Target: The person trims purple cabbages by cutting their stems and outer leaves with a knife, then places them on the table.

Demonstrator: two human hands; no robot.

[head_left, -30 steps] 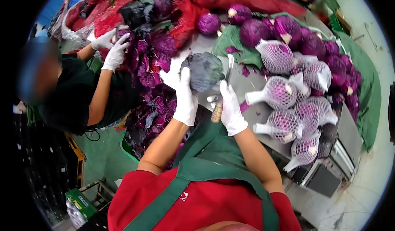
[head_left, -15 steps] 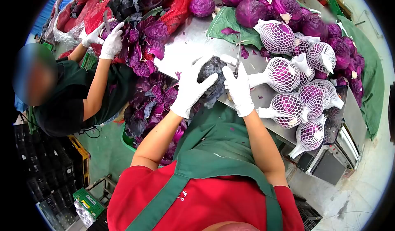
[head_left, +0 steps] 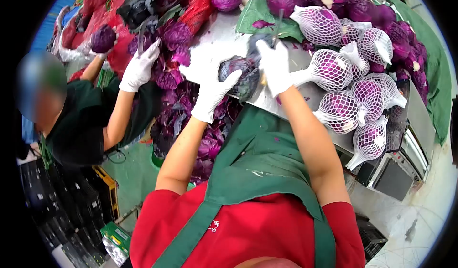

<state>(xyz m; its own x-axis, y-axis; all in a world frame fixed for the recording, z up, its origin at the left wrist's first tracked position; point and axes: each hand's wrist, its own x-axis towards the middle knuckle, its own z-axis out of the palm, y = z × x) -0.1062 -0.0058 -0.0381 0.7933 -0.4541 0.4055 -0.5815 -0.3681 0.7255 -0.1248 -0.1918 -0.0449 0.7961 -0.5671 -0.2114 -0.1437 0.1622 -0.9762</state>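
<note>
Nearest are the person's red shirt (head_left: pixel 286 225) and green apron (head_left: pixel 267 163), the apron's front reaching up to the edge of the metal table (head_left: pixel 267 101). To the left of the apron, loose purple leaves (head_left: pixel 207 146) lie in a deep pile.

Just beyond the table's near edge, the white-gloved left hand (head_left: pixel 213 89) has its grip closed on a dark purple cabbage (head_left: pixel 236 72), thumb across the near side. The cabbage is between the two hands, in front of the person. The right hand (head_left: pixel 276 67), gloved too, is just beside it, its grip closed around a knife (head_left: pixel 278 27) whose blurred blade points away from the person. A dark leaf (head_left: pixel 256 43) shows at the right fingers; whether they pinch it, I cannot tell.

To the right, several cabbages in white net sleeves (head_left: pixel 338 113) lie close together on the table. Past the right hand is a crumpled green cloth (head_left: pixel 255 15), with bare purple cabbages (head_left: pixel 396 39) heaped behind the netted ones.

Farther left, a co-worker (head_left: pixel 78 120) in white gloves holds up a cabbage (head_left: pixel 103 39) in one hand and a blade (head_left: pixel 141 39) in the other. Red net sacks (head_left: pixel 200 3) lie at the far side.
</note>
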